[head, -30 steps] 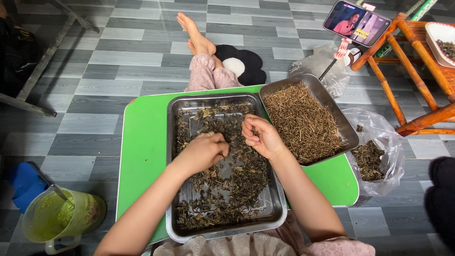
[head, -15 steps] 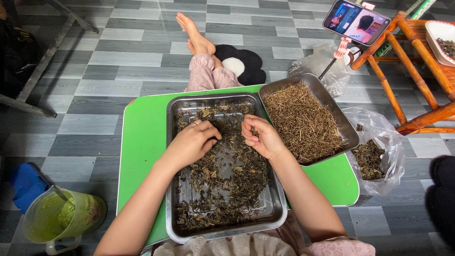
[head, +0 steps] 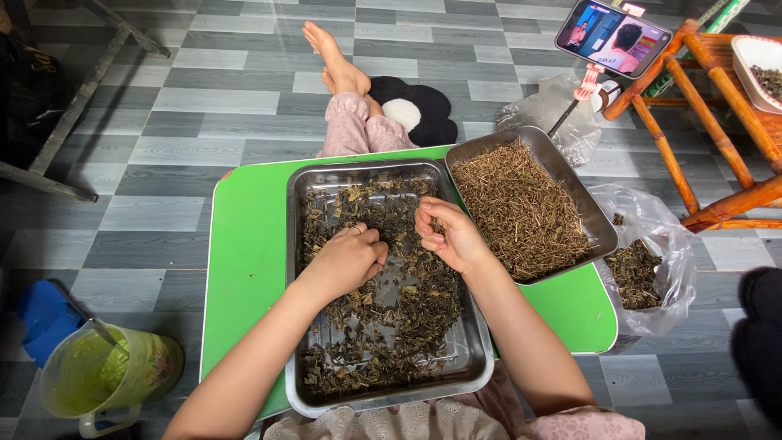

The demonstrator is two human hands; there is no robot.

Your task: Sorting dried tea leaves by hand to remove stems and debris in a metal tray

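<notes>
A metal tray point(head: 296, 269) of dark dried leaves lies on a low green table point(head: 244, 244). My left hand point(head: 349, 259) rests in the leaves near the tray's middle, fingers curled into them. My right hand point(head: 446, 235) hovers just to its right, fingertips pinched together on small bits of leaf. A second metal tray point(head: 600, 228) heaped with thin brown stems sits tilted at the table's right.
A clear plastic bag point(head: 652, 261) of dark leaves sits on the floor at right. A wooden stool point(head: 709, 106) and a phone on a holder point(head: 612, 37) stand at the far right. A green-stained jug point(head: 106, 375) is at the lower left. My feet point(head: 338, 61) stretch beyond the table.
My left hand moved up the tray and then came back toward the middle of the leaves. My right hand stayed near the tray's upper right, fingers still pinching.
</notes>
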